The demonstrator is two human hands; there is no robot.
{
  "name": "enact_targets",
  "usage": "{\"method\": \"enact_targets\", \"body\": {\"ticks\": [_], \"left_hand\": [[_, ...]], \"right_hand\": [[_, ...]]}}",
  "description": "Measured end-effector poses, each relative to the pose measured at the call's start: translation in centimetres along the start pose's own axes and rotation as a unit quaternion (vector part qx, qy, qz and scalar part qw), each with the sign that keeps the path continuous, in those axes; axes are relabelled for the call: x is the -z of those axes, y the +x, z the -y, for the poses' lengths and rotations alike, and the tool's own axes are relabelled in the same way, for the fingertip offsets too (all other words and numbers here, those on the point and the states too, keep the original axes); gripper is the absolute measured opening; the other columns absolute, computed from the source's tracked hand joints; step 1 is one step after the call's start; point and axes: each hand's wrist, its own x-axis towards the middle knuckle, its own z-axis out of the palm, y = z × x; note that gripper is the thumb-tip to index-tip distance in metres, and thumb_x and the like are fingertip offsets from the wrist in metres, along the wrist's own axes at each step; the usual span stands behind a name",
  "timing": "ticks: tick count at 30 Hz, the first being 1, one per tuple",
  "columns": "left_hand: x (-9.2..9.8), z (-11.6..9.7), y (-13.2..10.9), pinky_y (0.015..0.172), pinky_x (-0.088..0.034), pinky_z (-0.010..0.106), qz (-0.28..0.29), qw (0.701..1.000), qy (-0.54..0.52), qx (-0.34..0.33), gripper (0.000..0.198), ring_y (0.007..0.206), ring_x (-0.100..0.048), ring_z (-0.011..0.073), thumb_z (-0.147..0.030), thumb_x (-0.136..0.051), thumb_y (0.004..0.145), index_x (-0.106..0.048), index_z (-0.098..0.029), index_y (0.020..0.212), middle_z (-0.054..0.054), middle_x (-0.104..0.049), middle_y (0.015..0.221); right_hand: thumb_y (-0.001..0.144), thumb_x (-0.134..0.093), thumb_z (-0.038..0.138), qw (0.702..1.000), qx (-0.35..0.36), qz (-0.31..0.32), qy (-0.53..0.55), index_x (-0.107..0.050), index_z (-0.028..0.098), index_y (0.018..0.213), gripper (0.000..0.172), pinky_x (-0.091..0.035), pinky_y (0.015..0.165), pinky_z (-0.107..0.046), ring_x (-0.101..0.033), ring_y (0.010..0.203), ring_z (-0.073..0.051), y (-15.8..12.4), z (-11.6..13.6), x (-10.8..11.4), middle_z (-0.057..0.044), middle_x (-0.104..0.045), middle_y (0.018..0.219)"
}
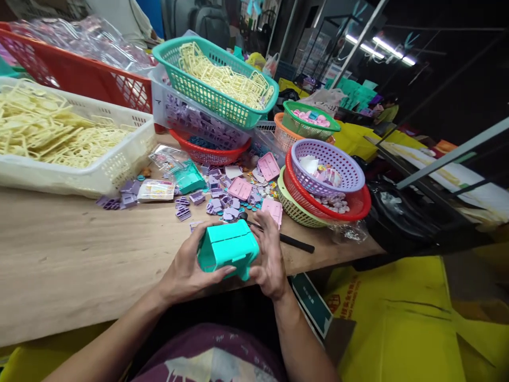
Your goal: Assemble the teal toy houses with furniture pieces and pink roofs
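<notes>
A teal plastic box [228,247] with a lid seam across its top is held just above the front edge of the wooden table [79,254]. My left hand [190,270] grips its left side and underside, thumb along the bottom. My right hand [269,254] clasps its right side, fingers wrapped round. Just beyond lie scattered purple plastic pieces [217,204] and pink trays [239,188]. A second teal piece [188,178] rests further back.
A black pen [290,242] lies right of my hands. Stacked baskets stand at the right: purple [326,165], red [350,204]. A teal basket [214,79] and white crate [79,154] hold yellow parts. A red crate [79,74] sits behind. Yellow bags [397,318] cover the floor.
</notes>
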Motion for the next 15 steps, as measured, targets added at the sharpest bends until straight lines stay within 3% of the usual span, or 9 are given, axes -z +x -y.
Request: {"method": "enact_targets", "body": {"ticks": [2, 5, 7, 15], "left_hand": [[-0.7, 0.1, -0.1, 0.093, -0.052, 0.039, 0.004, 1.0, -0.019, -0.013, 0.071, 0.114, -0.059, 0.0285, -0.04, -0.078, 0.074, -0.041, -0.022, 0.132, 0.012, -0.056, 0.126], [-1.5, 0.4, -0.1, 0.095, -0.052, 0.039, 0.008, 0.999, -0.022, -0.034, 0.071, 0.116, -0.057, 0.0282, -0.037, -0.077, 0.076, -0.038, -0.023, 0.133, 0.012, -0.054, 0.128], [-1.8, 0.7, -0.2, 0.097, -0.05, 0.04, 0.022, 0.998, -0.011, -0.051, 0.071, 0.117, -0.056, 0.0283, -0.036, -0.077, 0.076, -0.037, -0.024, 0.134, 0.012, -0.053, 0.128], [-2.0, 1.2, 0.2, 0.103, -0.046, 0.045, 0.035, 0.996, 0.033, -0.078, 0.073, 0.122, -0.053, 0.0304, -0.037, -0.077, 0.076, -0.035, -0.023, 0.135, 0.013, -0.052, 0.132]], "right_hand": [[0.079, -0.051, 0.079, 0.999, -0.021, -0.007, 0.041, -0.023, 0.026, 0.154, 0.096, -0.041, 0.11, -0.049, -0.046, 0.132, -0.033, 0.9, 0.4, -0.2, -0.011, -0.044, 0.145], [0.09, -0.045, 0.069, 0.999, -0.009, -0.031, 0.006, -0.055, 0.024, 0.136, 0.066, -0.047, 0.101, -0.044, -0.057, 0.116, -0.028, 1.5, 0.0, -0.9, -0.01, -0.057, 0.124], [0.092, -0.042, 0.066, 0.998, 0.006, -0.062, -0.017, -0.067, 0.022, 0.122, 0.058, -0.049, 0.096, -0.043, -0.06, 0.108, -0.026, 1.5, -0.6, -1.2, -0.009, -0.058, 0.116], [0.1, -0.027, 0.054, 0.993, 0.019, -0.112, -0.034, -0.071, 0.022, 0.115, 0.056, -0.05, 0.093, -0.04, -0.062, 0.107, -0.024, 0.7, -1.9, -1.6, -0.008, -0.064, 0.112]]}}
